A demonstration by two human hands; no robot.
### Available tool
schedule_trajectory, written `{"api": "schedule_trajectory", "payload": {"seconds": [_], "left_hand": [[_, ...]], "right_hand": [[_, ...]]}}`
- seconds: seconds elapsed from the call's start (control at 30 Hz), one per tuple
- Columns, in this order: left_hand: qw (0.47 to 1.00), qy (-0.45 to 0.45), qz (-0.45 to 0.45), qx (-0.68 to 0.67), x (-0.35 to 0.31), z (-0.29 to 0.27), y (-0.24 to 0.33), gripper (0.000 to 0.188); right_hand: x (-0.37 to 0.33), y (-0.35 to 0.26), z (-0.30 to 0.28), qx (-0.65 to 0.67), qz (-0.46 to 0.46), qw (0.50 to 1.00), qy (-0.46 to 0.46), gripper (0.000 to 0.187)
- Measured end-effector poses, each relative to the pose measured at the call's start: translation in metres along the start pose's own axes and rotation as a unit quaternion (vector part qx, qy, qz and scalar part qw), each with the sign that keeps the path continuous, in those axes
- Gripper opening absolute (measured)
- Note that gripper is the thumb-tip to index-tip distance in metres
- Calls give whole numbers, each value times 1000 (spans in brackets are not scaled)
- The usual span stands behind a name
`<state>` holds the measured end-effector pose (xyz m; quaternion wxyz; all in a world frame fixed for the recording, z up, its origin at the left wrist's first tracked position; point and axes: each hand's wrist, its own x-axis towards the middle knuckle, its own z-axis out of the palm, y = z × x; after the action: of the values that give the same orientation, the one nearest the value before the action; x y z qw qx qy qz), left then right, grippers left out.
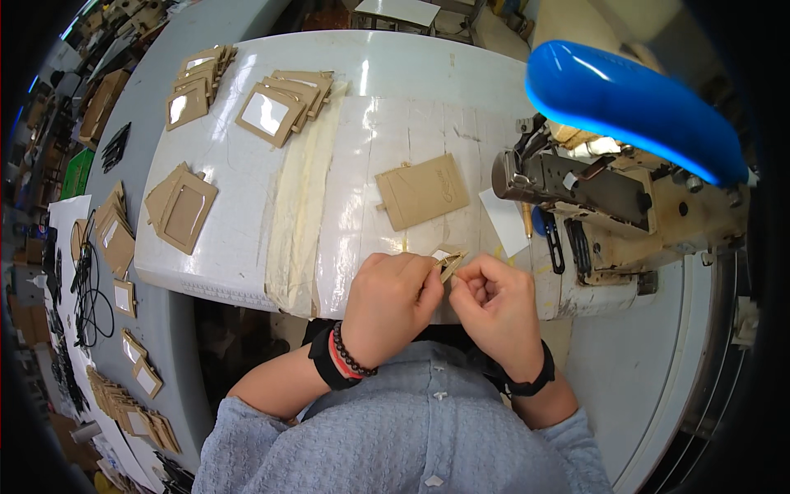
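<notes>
My left hand (pixel 391 292) is closed around a small tan leather-like piece (pixel 447 262), which sticks out past its thumb and forefinger; the rest of it is hidden by the hand. Close against its lower right end, my right hand (pixel 498 300) is closed with thumb and forefinger pinched. Whatever lies between those fingertips is too small to make out. Just beyond my hands, a flat tan card holder (pixel 424 192) with a side tab lies on the taped white work surface (pixel 346 206).
A sewing machine (pixel 584 185) with a blue cover (pixel 634 107) occupies the right. Near it lie an awl (pixel 527 220) and black scissors (pixel 554 243). Stacked tan window card holders (pixel 280 107) sit at the back left, with more holders (pixel 185 210) nearer and on a grey side table (pixel 169 321).
</notes>
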<state>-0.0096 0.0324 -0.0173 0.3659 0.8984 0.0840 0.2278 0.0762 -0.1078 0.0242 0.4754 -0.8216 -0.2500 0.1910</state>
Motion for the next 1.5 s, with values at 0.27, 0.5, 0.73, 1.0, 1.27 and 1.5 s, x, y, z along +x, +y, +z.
{"api": "schedule_trajectory", "payload": {"seconds": [0.27, 0.5, 0.73, 1.0, 1.27, 1.5], "left_hand": [[996, 86, 23, -6, -25, 14, 9, 19], [985, 94, 133, 54, -39, 21, 2, 27], [957, 95, 261, 86, -35, 0, -5, 26], [941, 129, 301, 89, -30, -6, -9, 24], [947, 108, 295, 73, -30, -9, -4, 26], [947, 93, 302, 65, -25, -14, 1, 26]], "right_hand": [[-22, 51, 6, 119, -7, 993, 5, 4], [-33, 66, 11, 129, -36, 991, 8, 5], [-32, 64, 8, 62, -165, 984, 32, 11], [-25, 51, -2, -5, -273, 961, 44, 15], [-40, 46, 1, 71, -170, 982, 32, 10], [-48, 35, 5, 267, -35, 963, -7, 9]]}}
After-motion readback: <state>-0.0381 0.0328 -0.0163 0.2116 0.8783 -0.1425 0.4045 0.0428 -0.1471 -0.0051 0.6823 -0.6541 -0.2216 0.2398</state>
